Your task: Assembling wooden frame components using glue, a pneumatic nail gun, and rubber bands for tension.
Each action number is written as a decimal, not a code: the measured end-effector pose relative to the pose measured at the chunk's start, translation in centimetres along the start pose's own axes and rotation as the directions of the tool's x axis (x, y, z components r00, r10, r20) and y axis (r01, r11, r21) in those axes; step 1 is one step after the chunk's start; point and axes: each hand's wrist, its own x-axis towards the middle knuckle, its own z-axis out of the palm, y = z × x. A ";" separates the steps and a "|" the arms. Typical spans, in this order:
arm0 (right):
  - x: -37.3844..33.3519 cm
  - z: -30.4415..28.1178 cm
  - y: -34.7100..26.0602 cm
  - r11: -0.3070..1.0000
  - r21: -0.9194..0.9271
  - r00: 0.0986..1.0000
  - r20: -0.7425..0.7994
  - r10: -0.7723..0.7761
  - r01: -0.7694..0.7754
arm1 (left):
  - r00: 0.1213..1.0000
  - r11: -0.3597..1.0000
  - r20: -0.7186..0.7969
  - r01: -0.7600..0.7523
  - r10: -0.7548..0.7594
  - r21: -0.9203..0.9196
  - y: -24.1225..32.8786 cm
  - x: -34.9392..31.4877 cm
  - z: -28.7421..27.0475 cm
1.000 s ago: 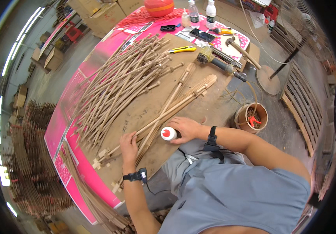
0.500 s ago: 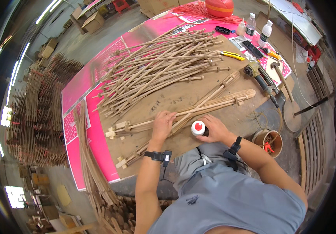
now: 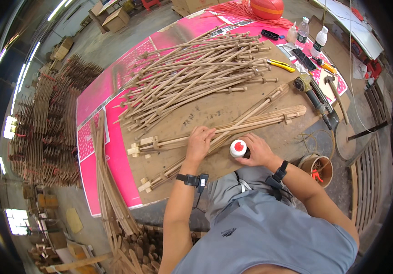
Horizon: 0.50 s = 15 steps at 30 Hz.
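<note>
1. Around us is a workshop: stacked wooden pieces stand well to the left of the white bottle, and the pink counter carries a brown board that reaches around the bottle.
2. Since a second ago our head view has swung, so the bottle shows farther right in it; beside the crossed sticks it has hardly shifted.
3. Our right hand is curved half closed around the bottle, thumb on the near side and fingers on the far side. The red cap faces up; we cannot tell whether the base touches the board.
4. Our left hand, left of the bottle, has come slightly nearer to it. The fingers are loosely curled with the tips on the sticks; whether they grip, we cannot tell.
5. The sticks cross just beyond the bottle, and a big pile of rods lies farther beyond, to its left.
6. Both hands keep to the same things, so we judge the work in hand little changed.
7. Right of the bottle, and beyond it, lie a power tool and a hammer.
</note>
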 end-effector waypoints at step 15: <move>-0.6 -0.3 0.2 0.998 0.057 0.999 0.032 0.023 -0.024 | 0.999 0.995 0.012 -0.047 0.046 0.085 -0.4 -0.4 -0.4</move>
